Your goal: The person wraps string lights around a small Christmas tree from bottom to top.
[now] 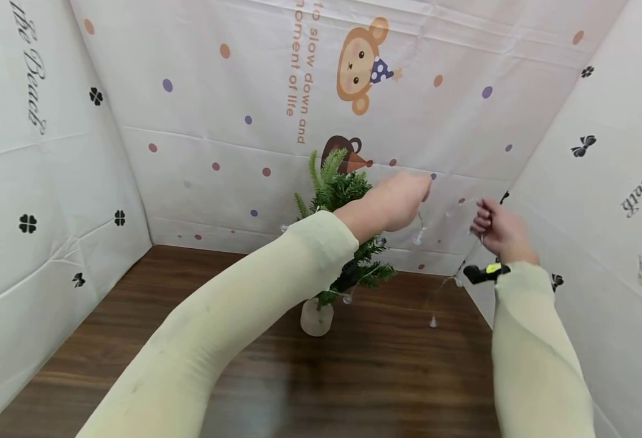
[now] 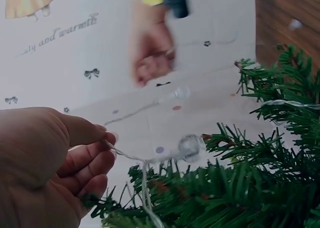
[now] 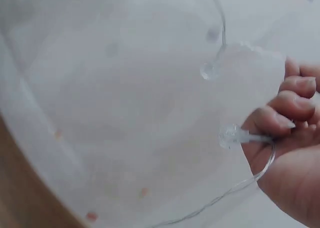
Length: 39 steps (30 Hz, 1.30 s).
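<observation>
A small artificial Christmas tree (image 1: pixel 343 191) stands on a pale round base (image 1: pixel 317 317), partly hidden behind my left forearm. My left hand (image 1: pixel 394 201) reaches across its upper right side. In the left wrist view, thumb and fingers pinch the clear wire of a string of lights (image 2: pixel 127 155), close to a round bulb (image 2: pixel 189 147). My right hand (image 1: pixel 498 228) is off to the right of the tree, fingers curled round the same string. The right wrist view shows a clear bulb (image 3: pixel 230 136) poking out from those fingers, with twisted wire (image 3: pixel 215 203) trailing below.
A loose bulb (image 1: pixel 433 322) dangles over the brown wooden table (image 1: pixel 386 365), right of the tree. Printed white cloth walls (image 1: pixel 206 109) enclose the back and both sides. A black wrist camera (image 1: pixel 482 274) sits on my right wrist.
</observation>
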Tool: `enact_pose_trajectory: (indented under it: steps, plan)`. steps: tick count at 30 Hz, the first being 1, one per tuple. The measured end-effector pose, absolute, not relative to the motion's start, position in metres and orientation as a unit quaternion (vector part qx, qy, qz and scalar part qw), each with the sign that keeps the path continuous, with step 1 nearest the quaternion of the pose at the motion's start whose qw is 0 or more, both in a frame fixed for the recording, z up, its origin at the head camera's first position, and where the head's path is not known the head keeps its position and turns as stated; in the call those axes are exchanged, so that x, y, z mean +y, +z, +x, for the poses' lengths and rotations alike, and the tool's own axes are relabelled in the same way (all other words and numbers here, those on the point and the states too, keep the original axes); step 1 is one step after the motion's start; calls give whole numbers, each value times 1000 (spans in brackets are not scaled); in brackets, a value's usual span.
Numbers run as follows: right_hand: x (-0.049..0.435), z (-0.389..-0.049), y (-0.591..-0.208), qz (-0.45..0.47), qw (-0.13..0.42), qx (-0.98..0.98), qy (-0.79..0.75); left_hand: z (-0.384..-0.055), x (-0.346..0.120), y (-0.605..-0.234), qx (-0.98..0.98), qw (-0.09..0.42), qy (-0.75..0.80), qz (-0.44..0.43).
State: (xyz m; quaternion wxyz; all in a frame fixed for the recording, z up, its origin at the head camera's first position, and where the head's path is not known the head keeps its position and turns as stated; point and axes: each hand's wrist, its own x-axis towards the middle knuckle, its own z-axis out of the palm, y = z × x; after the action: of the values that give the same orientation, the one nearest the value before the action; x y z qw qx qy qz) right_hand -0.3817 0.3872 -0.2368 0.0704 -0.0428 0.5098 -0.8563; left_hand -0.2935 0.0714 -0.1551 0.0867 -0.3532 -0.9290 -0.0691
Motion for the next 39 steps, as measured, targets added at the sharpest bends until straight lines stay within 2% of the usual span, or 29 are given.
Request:
enact_pose_trajectory:
  steps: [5, 9, 17, 23, 30, 33, 39]
  plan:
    - [356, -390, -185, -13, 23, 545, -838, -295, 74, -163, -932, 117, -4, -344]
    - [330, -395, -158, -2, -12, 572, -820, -297, 78, -167, -933, 122, 15, -338]
    - [275, -415, -130, 17, -62, 626, -777, -297, 58, -149, -934, 101, -87, -332]
    - [242, -424, -127, 5, -38, 686, -726, -294, 5, -122, -897, 155, -239, -337]
    - [208, -427, -126, -31, -5, 775, -632, -320, -60, -113, -857, 224, -391, -250]
    - [195, -428, -123, -42, 9, 790, -611, -337, -78, -123, -848, 231, -420, -224]
    - [173, -425, -114, -85, 24, 826, -556, -372, -92, -150, -855, 209, -438, -184]
